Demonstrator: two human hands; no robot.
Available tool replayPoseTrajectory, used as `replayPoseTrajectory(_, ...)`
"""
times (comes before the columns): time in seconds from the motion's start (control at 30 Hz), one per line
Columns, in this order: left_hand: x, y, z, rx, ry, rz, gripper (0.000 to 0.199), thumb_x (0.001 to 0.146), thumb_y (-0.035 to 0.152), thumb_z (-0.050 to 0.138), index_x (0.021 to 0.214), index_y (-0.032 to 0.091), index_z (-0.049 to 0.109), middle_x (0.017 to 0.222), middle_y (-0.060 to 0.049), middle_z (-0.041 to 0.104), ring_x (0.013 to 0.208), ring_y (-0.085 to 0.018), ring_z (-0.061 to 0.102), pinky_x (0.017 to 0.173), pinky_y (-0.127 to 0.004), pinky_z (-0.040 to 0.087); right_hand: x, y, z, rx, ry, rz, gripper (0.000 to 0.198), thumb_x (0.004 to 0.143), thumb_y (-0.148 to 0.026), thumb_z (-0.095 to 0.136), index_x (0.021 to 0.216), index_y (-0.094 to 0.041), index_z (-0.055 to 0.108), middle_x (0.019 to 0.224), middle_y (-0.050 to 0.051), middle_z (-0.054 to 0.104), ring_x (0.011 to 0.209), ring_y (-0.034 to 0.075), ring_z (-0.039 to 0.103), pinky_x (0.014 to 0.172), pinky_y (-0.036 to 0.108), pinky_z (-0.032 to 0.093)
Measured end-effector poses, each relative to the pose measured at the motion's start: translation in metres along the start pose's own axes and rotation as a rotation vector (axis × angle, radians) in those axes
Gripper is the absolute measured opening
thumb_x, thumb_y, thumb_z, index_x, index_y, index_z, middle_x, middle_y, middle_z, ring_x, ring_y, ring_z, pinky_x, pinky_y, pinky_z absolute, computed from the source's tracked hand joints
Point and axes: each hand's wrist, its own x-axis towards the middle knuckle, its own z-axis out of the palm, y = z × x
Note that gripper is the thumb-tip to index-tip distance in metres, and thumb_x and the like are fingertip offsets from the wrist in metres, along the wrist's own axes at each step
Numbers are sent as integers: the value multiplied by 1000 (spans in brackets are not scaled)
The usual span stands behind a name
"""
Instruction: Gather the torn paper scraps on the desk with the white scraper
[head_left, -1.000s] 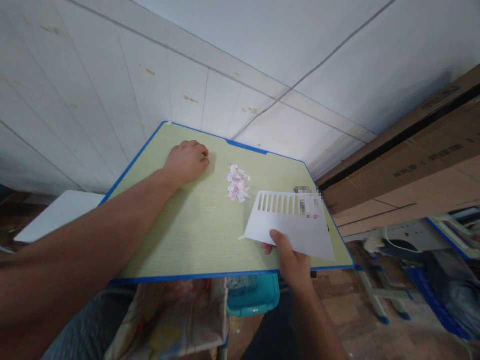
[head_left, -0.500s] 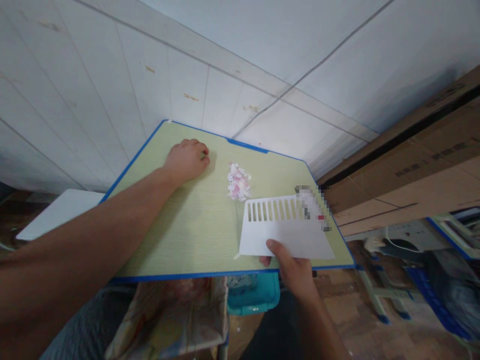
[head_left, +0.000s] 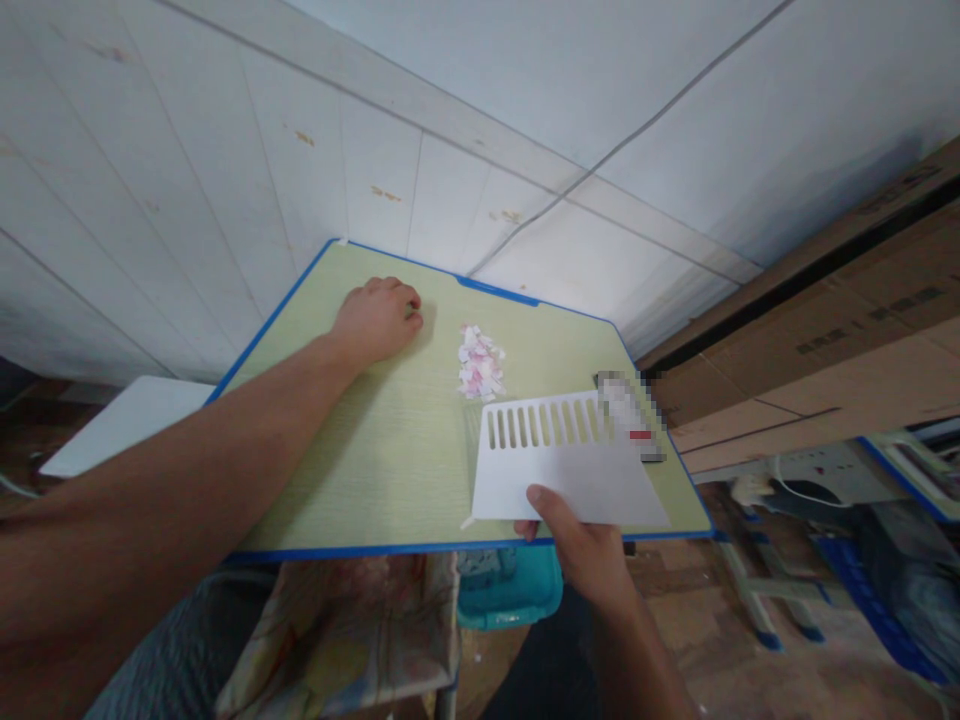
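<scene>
My right hand (head_left: 574, 530) holds a thin white slotted card (head_left: 566, 480) by its near edge, thumb on top and fingers underneath. A row of long slots runs along the card's far side, and the green tabletop (head_left: 360, 450) shows through them. Beyond the card's far left corner lies a small heap of white and pink paper-like pieces (head_left: 481, 365). To the left of that heap, my left hand (head_left: 379, 318) rests on the tabletop with its fingers curled in. Whether anything is inside its fingers is hidden.
A pixelated item (head_left: 630, 415) lies at the table's right side. White panelled wall (head_left: 300, 180) with a cable (head_left: 600, 165) stands behind. Cardboard boxes (head_left: 825, 320) are at right. Under the front edge are a teal basin (head_left: 510, 600) and a patterned cloth (head_left: 352, 640).
The slotted card in my right hand has shifted slightly toward me and to the left. My left hand keeps its place on the table, and the heap is unchanged.
</scene>
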Motion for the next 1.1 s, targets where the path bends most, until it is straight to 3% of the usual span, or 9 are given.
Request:
replayPoseTrajectory(0.27,0,-1,-1,-15,1,-1,44,103,35,59,132,21,89,150,-19,82,148,-43,70,130,-59,55,17,-2,-34,-41,-39,-18,40,91,-46,88,59,-30,72,60,4,75,61,27,73,68,40,66)
replayPoseTrajectory(0.47,0,-1,2,13,7,-6,45,102,34,57,132,21,89,149,-20,82,146,-44,70,128,-62,56,11,-11,-29,29,33,66,32,88,-42,89,64,-28,73,59,3,75,58,25,72,65,37,64)
replayPoseTrajectory(0.7,0,-2,2,19,12,8,45,104,34,57,133,21,89,149,-19,83,146,-43,71,128,-60,56,14,-4,-31,26,-41,39,32,89,-43,89,67,-29,73,59,2,73,59,26,72,67,38,64)
replayPoseTrajectory(1.1,0,-2,1,9,9,5,45,103,34,59,133,19,89,150,-21,82,146,-45,70,127,-63,56,11,-9,-28,0,33,56,30,88,-45,88,68,-29,72,60,2,75,60,26,71,66,38,64)
